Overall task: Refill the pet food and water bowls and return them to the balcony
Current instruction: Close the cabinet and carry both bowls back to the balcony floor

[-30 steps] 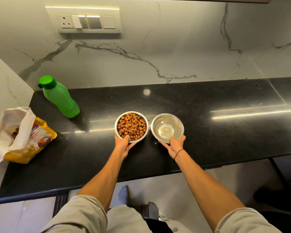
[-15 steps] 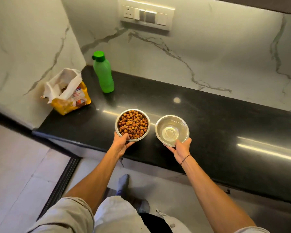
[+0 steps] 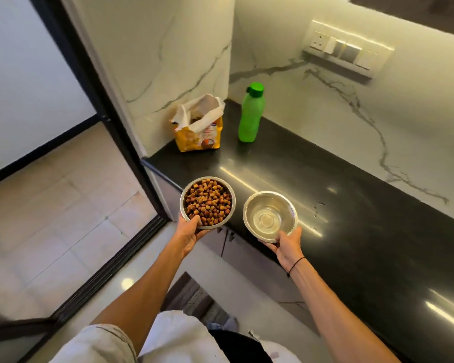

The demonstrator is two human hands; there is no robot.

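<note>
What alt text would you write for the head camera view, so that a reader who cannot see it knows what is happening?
A person carries two steel bowls at a black counter's edge: the left hand holds the kibble bowl, the right hand the water bowl. Behind on the counter stand an open food bag and a green bottle; a dark-framed doorway is to the left.

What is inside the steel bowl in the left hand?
Brown kibble fills the bowl held by the left hand. The kibble covers the bowl's bottom, so nothing beneath it shows.
</note>
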